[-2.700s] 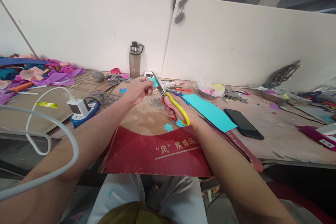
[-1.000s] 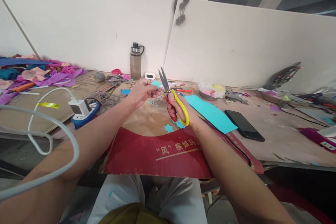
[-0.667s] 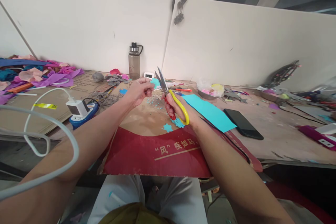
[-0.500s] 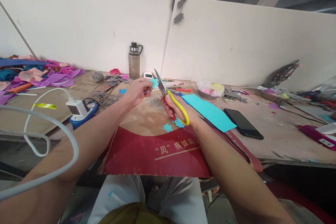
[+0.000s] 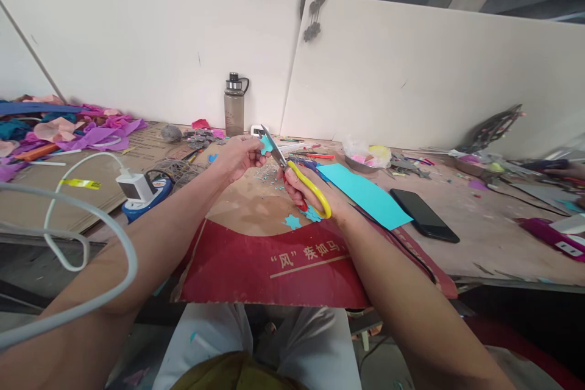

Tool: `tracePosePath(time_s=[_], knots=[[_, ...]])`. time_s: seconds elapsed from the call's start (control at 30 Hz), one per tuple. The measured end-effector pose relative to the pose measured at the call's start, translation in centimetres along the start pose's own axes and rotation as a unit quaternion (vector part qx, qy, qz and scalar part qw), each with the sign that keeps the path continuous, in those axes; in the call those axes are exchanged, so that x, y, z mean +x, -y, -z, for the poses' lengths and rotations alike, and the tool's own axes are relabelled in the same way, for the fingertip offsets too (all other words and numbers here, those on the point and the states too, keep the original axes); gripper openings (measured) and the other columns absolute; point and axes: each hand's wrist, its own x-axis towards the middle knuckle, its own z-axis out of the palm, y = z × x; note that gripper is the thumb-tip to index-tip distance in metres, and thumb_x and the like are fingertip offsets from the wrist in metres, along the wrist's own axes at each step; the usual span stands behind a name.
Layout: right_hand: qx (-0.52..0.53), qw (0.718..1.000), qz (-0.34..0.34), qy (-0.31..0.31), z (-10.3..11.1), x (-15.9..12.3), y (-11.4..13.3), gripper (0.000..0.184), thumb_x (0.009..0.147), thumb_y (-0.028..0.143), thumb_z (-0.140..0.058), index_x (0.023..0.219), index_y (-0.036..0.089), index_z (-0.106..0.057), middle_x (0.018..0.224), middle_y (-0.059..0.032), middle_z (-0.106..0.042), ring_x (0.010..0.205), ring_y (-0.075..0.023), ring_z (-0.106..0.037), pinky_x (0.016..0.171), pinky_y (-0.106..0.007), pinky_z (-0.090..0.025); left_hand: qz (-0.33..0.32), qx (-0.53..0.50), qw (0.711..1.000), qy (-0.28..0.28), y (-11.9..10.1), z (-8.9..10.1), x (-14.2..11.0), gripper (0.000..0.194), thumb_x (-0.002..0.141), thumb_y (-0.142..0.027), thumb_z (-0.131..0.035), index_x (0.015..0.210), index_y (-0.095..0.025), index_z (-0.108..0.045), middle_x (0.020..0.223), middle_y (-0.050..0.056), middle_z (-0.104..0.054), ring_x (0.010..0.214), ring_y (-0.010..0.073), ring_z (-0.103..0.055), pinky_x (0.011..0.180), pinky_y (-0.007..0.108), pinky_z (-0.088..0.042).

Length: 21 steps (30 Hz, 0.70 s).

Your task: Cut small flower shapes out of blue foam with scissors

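Note:
My left hand [image 5: 244, 157] pinches a small turquoise paper cutout [image 5: 266, 145] between thumb and fingers, above the board. In my right hand [image 5: 297, 186] is a pair of scissors [image 5: 314, 187] with yellow and red handles, its blades pointing up and left. The blade tips lie at the cutout's edge; whether they bite into the paper I cannot tell. Below my right hand, turquoise flower-shaped cutouts [image 5: 292, 221] rest on the red and brown cardboard [image 5: 256, 268]. A turquoise paper sheet [image 5: 365, 195] lies to the right of my right wrist.
A black phone [image 5: 424, 214] lies right of the sheet. At the back stands a grey bottle [image 5: 234, 106]. To the left are a white charger [image 5: 135, 187] on a blue socket, a looping white cable [image 5: 130, 256] and colourful scraps [image 5: 91, 131]. A person's hand shows at the far right edge.
The scissors' blades have come closer together and tilted left, toward the cutout. My left hand has turned slightly, and the cutout has shifted a little left and down.

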Motion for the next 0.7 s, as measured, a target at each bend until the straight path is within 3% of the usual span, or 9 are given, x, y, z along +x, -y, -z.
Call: tracePosePath(time_s=[0.7], knots=[[0.005, 1.0, 0.0, -0.023, 0.1, 0.2, -0.9, 0.071, 0.081, 0.093, -0.067, 0.092, 0.026, -0.049, 0.066, 0.0079, -0.038, 0.052, -0.0094, -0.033, 0.043, -0.023, -0.031, 0.006, 0.003, 1.0, 0.012, -0.1, 0.2, 0.0, 0.014, 0.071, -0.018, -0.079, 0.071, -0.015, -0.065, 0.066, 0.005, -0.069, 0.052, 0.0101, -0.059, 0.052, 0.022, -0.045]])
